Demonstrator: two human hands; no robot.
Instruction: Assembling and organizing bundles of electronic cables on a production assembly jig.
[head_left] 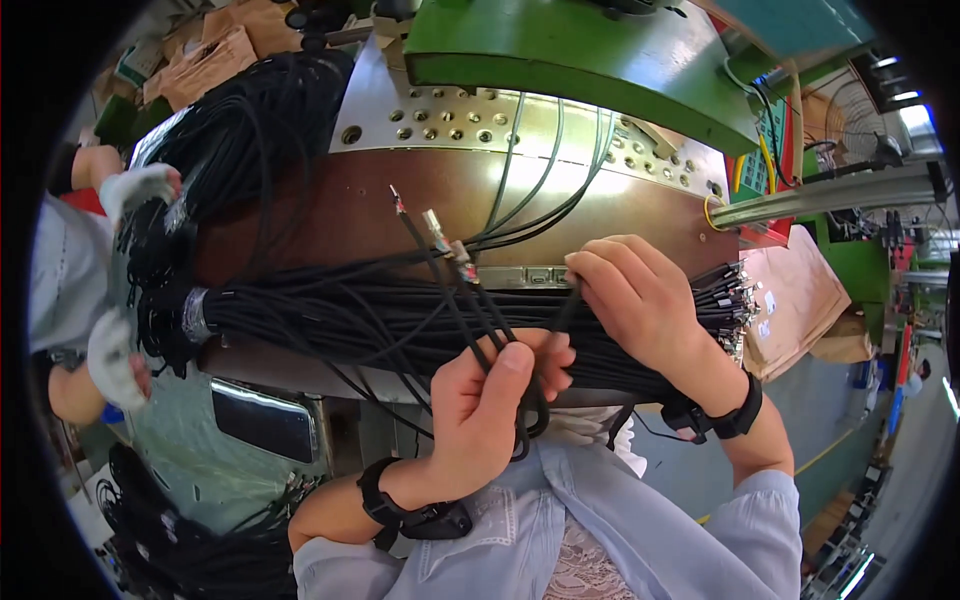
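My left hand (480,410) is closed around several black cables (430,255). Their ends stick up past my thumb, with stripped tips and metal connectors (437,228) showing. My right hand (640,305) pinches another black cable (568,312) between thumb and fingertips, to the right of my left hand. Its end is mostly covered by the fingers, and the stretch between my hands is blurred. Beneath both hands a thick bundle of black cables (300,318) lies across the brown work surface (370,215). Metal-tipped cable ends (735,298) fan out at the bundle's right.
A green machine body (580,65) stands over a metal plate with holes (440,120) at the back. Black cables are heaped at far left (270,110). A co-worker's gloved hands (120,360) are at the left. A phone (263,422) lies at lower left, cardboard (790,295) at right.
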